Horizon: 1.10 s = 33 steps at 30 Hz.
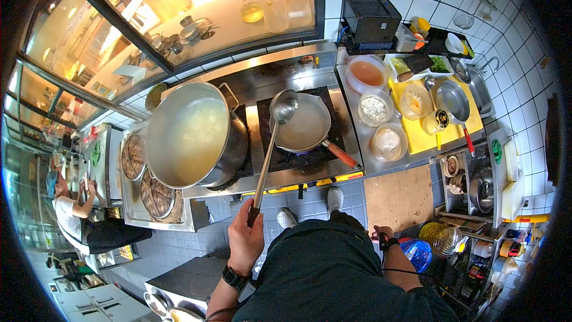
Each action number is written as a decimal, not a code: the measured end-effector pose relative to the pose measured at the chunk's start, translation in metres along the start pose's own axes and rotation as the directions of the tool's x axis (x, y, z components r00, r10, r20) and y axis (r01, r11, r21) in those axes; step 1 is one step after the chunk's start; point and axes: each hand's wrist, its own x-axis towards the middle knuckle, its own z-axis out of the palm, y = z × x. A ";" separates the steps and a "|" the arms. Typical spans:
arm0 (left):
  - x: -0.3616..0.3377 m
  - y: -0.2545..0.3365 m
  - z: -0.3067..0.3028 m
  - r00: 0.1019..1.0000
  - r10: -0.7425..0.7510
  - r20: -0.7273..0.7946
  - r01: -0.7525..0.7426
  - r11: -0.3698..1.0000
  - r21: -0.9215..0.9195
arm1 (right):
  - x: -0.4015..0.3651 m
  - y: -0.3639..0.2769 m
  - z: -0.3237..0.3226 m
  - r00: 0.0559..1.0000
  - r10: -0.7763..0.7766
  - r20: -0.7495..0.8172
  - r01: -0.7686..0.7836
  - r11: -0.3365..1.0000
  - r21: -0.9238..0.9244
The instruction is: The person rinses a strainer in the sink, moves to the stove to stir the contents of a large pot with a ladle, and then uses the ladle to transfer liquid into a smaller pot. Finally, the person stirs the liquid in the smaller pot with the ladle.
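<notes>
My left hand (245,235) is closed around the dark handle end of a long metal ladle (265,170). The ladle's bowl (284,107) hangs over the left rim of a saucepan (313,125). This pan stands on a burner with a blue flame, its red-brown handle pointing toward me. Cloudy liquid lies inside it. To the left stands a large stockpot (238,143) of pale yellowish broth. Low at my right side, my right hand (383,234) hangs away from the counter. Its fingers look loosely apart, with nothing visible in them.
Right of the stove are tubs of reddish liquid (366,73), white pieces (375,108) and white paste (388,143). A red-handled frying pan (453,102) sits on a yellow board (417,137). Round brown lids (159,194) lie at left. Another person (74,209) stands further left.
</notes>
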 end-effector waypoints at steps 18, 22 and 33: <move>-0.004 -0.003 0.001 1.000 0.012 -0.016 -0.012 1.000 -0.016 | 0.043 0.028 -0.029 0.955 0.033 0.295 -0.123 0.948 0.292; -0.005 0.001 -0.001 1.000 0.006 -0.016 -0.006 1.000 -0.012 | 0.044 0.029 -0.032 0.940 0.004 0.342 -0.122 0.938 0.324; -0.005 0.002 -0.002 1.000 0.015 0.002 -0.015 1.000 -0.002 | 0.069 0.041 -0.040 0.863 0.028 0.504 -0.254 0.887 0.386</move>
